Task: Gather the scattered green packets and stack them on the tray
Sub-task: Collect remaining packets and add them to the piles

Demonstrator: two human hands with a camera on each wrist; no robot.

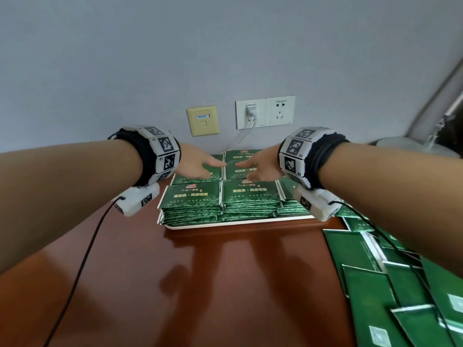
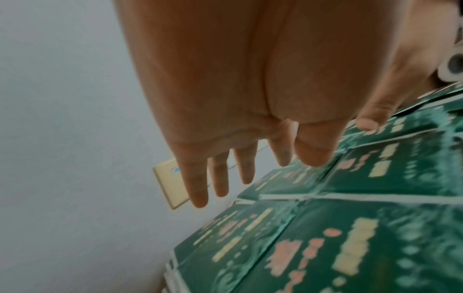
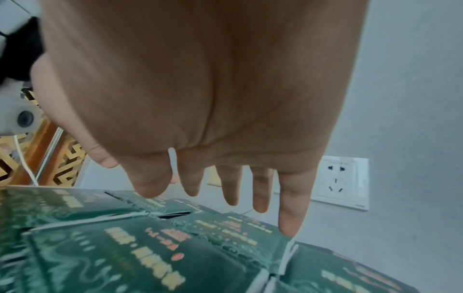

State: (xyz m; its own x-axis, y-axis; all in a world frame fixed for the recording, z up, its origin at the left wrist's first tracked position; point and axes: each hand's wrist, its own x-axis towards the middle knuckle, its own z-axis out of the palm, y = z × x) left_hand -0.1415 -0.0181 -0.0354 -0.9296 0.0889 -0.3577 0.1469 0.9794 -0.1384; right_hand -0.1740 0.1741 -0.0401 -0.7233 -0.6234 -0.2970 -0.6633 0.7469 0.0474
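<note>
- Left hand point(image 1: 198, 166) hangs over the far stacks point(image 1: 225, 169) on the tray point(image 1: 238, 222), fingers point(image 2: 198, 186) straight and slightly spread, holding nothing.
- Right hand point(image 1: 260, 166) mirrors it, fingers point(image 3: 290, 208) straight, empty; the two hands point toward each other.
- Packets fill the tray in neat stacks, side by side.
- Loose packets point(image 1: 390, 284) lie scattered on the table point(image 1: 200, 284), right of the tray.
- Sockets point(image 1: 265, 112) sit on the wall behind.

Dark green packets point(image 1: 198, 196) with pale swirl borders, cream lettering and red marks, stacked on a white tray point(image 1: 225, 223). At 4 o'clock, plain green backs point(image 1: 370, 294) with white edges. Glossy reddish-brown tabletop point(image 1: 200, 284). Black-and-white checkered wristbands point(image 1: 165, 151).
</note>
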